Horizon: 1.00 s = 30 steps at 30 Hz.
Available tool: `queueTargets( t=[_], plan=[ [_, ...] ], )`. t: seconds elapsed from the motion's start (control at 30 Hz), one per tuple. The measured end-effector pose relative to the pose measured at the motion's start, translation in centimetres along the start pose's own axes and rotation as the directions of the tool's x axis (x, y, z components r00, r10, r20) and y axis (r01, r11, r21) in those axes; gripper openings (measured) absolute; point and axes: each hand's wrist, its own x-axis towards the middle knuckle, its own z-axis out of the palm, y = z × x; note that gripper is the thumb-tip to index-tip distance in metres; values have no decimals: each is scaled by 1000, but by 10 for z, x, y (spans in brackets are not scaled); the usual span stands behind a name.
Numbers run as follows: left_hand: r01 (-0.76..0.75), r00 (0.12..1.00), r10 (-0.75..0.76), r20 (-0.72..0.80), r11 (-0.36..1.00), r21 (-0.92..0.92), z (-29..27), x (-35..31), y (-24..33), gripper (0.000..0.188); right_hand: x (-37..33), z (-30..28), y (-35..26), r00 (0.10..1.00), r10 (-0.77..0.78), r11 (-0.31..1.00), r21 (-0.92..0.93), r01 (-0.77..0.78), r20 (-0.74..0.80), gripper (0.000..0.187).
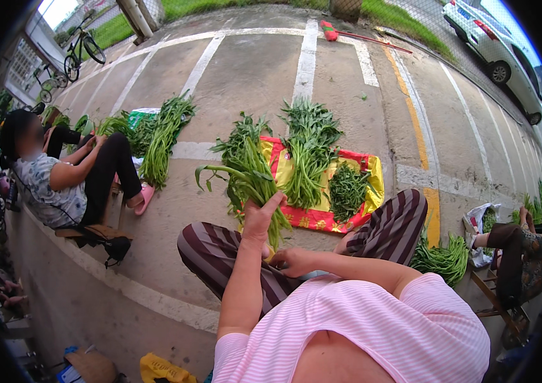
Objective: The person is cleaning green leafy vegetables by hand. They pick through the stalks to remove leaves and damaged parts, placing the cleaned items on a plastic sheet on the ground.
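My left hand (260, 218) is closed around leafy green stalks of water spinach (236, 171), raised over my lap, with a long leafy stalk reaching to the left. Close to my right knee side, my right hand (293, 261) has its fingers curled in low over my lap; what they hold, if anything, is hidden. Beyond my legs a red and yellow plastic sheet (376, 182) lies on the ground. On it rest a long bundle of water spinach (309, 153) and a small heap of short cut greens (347, 191).
At the left a seated person (60, 172) handles greens beside another long bundle (167, 137). Another person (532, 255) sits at the right, near a pile of greens (443, 258). A red broom (329, 30) lies on the concrete by the fence. A yellow bag (163, 368) is behind me.
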Motion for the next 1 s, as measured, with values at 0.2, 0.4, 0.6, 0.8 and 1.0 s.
queueTargets(
  t=[0.2, 0.4, 0.6, 0.8, 1.0],
  plan=[
    [2, 999, -3, 32, 1000, 30, 11, 2, -3, 31, 15, 4, -3, 954, 196, 926, -363, -103, 228, 37],
    [-10, 999, 8, 40, 999, 48, 10, 3, -10, 29, 35, 16, 2, 941, 265, 882, -446, -148, 211, 39],
    [1, 999, -4, 51, 997, 72, 14, 3, -11, 26, 25, 17, 3, 965, 226, 950, -247, -189, 131, 41],
    [48, 997, -53, 58, 996, 80, 31, -1, -9, 18, 22, 15, 24, 980, 134, 989, -88, -122, 149, 47],
    [26, 997, -32, 77, 997, 72, 26, 2, -14, 14, 24, 25, 29, 978, 179, 984, -36, -176, 111, 48]
  ],
)
